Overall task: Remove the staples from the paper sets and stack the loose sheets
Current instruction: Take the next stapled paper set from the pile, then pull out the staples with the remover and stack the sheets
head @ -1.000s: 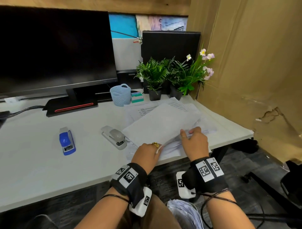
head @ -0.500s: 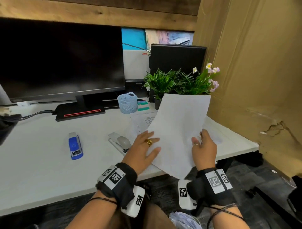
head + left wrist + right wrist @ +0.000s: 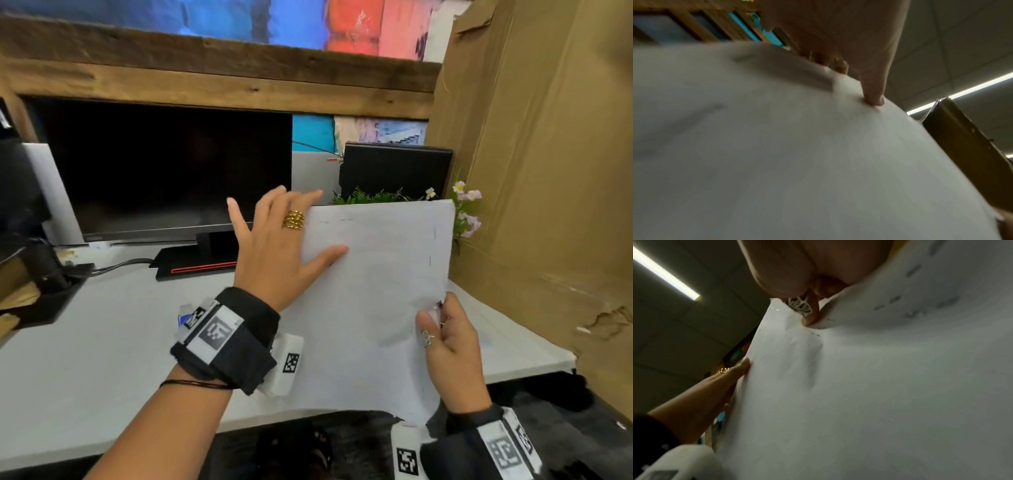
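Head view shows you have lifted the white stapled paper set off the white table and upright, right hand pinching its right edge, left hand flat against it, so staple-hunting can start.

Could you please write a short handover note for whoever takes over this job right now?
Left hand: fingers straight, thumb on the front of the paper set, steadying its left edge.
Right hand: pinching the set's right edge.
The set is held upright above the desk; more sheets lie on the desk behind it.
Done: set picked up.
Left: find and pull its staple, then stack the loose sheets. No stapler or remover is in view now.
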